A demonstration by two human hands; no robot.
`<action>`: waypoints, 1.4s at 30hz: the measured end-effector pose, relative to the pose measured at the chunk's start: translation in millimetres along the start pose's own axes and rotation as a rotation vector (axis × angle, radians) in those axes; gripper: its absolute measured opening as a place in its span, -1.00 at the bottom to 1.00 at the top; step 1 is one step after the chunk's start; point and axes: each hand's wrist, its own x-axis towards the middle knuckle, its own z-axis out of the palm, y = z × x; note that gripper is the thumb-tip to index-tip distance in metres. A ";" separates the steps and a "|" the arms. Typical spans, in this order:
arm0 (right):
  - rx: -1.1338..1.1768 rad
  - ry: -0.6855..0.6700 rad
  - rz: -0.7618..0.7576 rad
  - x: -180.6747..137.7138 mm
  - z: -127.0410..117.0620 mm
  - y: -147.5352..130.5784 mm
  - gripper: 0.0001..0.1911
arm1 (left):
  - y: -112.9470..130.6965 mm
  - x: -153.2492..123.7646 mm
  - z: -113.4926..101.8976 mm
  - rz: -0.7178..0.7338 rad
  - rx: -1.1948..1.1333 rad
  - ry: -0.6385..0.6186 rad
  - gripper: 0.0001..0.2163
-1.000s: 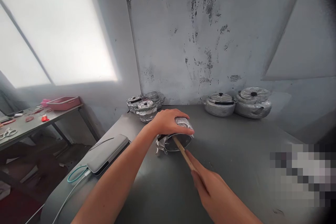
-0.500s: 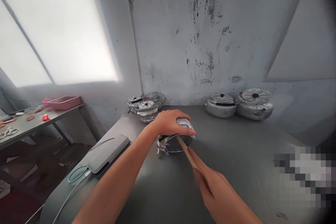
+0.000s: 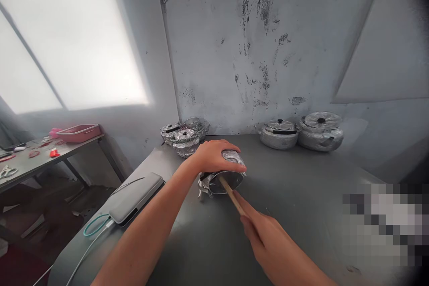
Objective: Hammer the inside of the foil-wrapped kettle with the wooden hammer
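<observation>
A silver metal pot (image 3: pixel 217 185) lies tipped on its side on the grey table, its open mouth turned towards me. Over its upper side my left hand (image 3: pixel 214 154) is wrapped, thumb along the rim and fingers across the wall. My right hand (image 3: pixel 259 228) grips a wooden stick (image 3: pixel 233 194), whose far end reaches into the pot's mouth. The tip of the stick inside is hidden. A handle and some silver fittings show at the pot's left side, below my left wrist.
Small silver pots (image 3: pixel 185 143) stand at the table's back left, larger lidded pots (image 3: pixel 279 135) at the back right. A grey power bank (image 3: pixel 137 199) with a cable lies left of my left forearm. On another table sits a pink basket (image 3: pixel 79 133).
The stick's end inside the pot has shifted slightly left, with my right hand following. My left hand keeps its hold on the pot. The whole view has shifted a little.
</observation>
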 end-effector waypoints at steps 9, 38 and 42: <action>0.007 0.001 -0.027 -0.6 0.4 3.6 -0.37 | -1.1 -0.7 0.5 0.013 -0.009 0.006 -0.47; 0.008 0.046 -0.007 -7.1 -4.0 -4.9 -0.34 | 4.5 -1.8 -0.3 0.001 0.026 -0.009 -0.44; 0.018 0.047 -0.006 -6.1 -4.5 -4.8 -0.32 | 4.8 -2.2 -0.6 0.008 0.029 -0.013 -0.44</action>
